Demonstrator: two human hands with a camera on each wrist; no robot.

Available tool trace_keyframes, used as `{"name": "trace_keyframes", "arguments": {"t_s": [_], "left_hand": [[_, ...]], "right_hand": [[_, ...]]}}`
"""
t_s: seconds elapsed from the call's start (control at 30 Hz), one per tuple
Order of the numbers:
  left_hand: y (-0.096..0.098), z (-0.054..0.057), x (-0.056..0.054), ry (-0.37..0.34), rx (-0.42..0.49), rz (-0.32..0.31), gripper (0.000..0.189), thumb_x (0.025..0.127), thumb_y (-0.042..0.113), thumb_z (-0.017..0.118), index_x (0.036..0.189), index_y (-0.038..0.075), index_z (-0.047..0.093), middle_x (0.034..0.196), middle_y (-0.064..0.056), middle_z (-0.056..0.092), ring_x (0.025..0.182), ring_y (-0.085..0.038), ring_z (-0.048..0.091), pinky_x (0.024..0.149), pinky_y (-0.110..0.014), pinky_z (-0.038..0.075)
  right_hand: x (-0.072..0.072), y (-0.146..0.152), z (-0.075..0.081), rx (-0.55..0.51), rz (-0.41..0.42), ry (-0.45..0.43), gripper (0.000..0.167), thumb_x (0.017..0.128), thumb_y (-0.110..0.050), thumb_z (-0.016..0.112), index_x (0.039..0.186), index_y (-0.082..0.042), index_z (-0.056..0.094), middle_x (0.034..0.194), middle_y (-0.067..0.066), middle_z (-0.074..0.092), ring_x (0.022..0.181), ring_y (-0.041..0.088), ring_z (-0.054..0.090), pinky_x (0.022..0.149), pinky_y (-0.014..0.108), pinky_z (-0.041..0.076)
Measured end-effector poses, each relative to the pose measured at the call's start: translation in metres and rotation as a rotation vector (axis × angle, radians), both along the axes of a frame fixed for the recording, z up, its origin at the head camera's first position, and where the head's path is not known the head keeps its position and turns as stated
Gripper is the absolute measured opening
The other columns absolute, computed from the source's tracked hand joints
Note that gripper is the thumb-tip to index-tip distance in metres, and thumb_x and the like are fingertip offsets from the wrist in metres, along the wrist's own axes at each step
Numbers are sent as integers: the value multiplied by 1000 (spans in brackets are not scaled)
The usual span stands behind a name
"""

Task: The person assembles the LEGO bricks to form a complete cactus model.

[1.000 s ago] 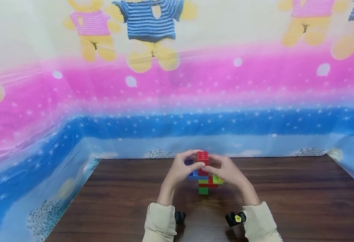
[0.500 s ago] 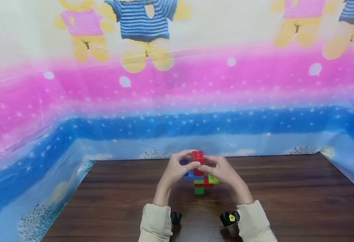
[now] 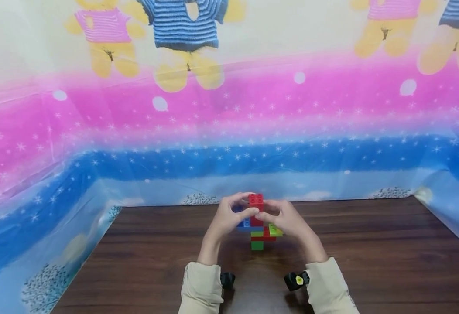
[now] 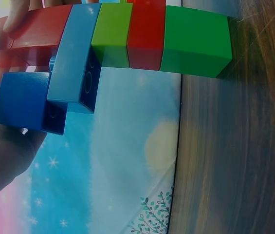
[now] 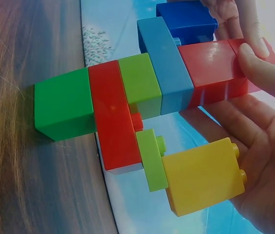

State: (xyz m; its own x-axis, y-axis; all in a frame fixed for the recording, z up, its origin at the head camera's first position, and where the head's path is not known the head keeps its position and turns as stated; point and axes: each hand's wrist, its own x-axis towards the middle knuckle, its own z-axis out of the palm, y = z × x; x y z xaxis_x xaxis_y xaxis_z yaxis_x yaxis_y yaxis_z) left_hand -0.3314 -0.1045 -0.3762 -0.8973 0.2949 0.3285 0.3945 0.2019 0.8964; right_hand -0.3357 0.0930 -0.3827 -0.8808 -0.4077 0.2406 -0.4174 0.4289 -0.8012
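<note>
A tower of toy building bricks stands upright on the wooden table, a green brick (image 3: 257,245) at its foot. Above that come a long red brick (image 5: 113,117), a lime brick (image 5: 141,83) and a light blue brick (image 4: 74,53). On the light blue one's left end sits a dark blue brick (image 4: 23,97). A thin lime piece and a yellow brick (image 5: 203,178) sit on the long red brick's right end. Two stacked red bricks top the tower, the upper red brick (image 3: 256,200) gripped by my left hand (image 3: 229,216) and right hand (image 3: 288,218), thumbs meeting in front.
The dark wooden table (image 3: 155,261) spreads around the tower. A printed cloth backdrop (image 3: 229,161) rises behind and along the table's sides. Black wrist cameras (image 3: 296,281) sit at both cuffs.
The head view has shifted a little, so the whole scene sits slightly further left in the picture. Both hands keep the same grip on the red brick, and the tower stands unchanged.
</note>
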Motion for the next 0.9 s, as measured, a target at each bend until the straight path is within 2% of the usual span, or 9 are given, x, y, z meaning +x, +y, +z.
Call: {"name": "trace_keyframes", "arguments": {"t_s": [0.3,0.5,0.7,0.9], "left_hand": [[0,1,-2,-19,-3,14,40,90,13,69,129,6,62,114,-20,67,100,-23,61,80,-28,55],[0,2,-1,-36,1,15,41,89,12,70,129,7,62,115,-20,68,103,-27,62,81,-31,56],[1,-2,0,-30,0,11,39,90,16,70,127,8,63,112,-20,68,98,-24,62,80,-29,56],[1,0,1,-21,-3,18,38,89,16,70,126,8,64,111,-19,68,95,-21,60,78,-28,55]], "right_hand": [[-2,-2,2,-1,-16,-15,54,92,-36,66,135,-4,56,133,17,62,122,36,60,101,53,48],[-1,-1,1,10,-15,-20,57,93,-36,65,137,-2,54,136,19,59,126,38,56,103,57,46],[0,0,-1,28,-26,-33,57,93,-35,65,138,-1,53,139,19,57,128,39,54,104,58,45],[0,0,0,28,-16,-19,57,94,-36,63,137,0,53,138,20,57,128,39,54,104,58,44]]}}
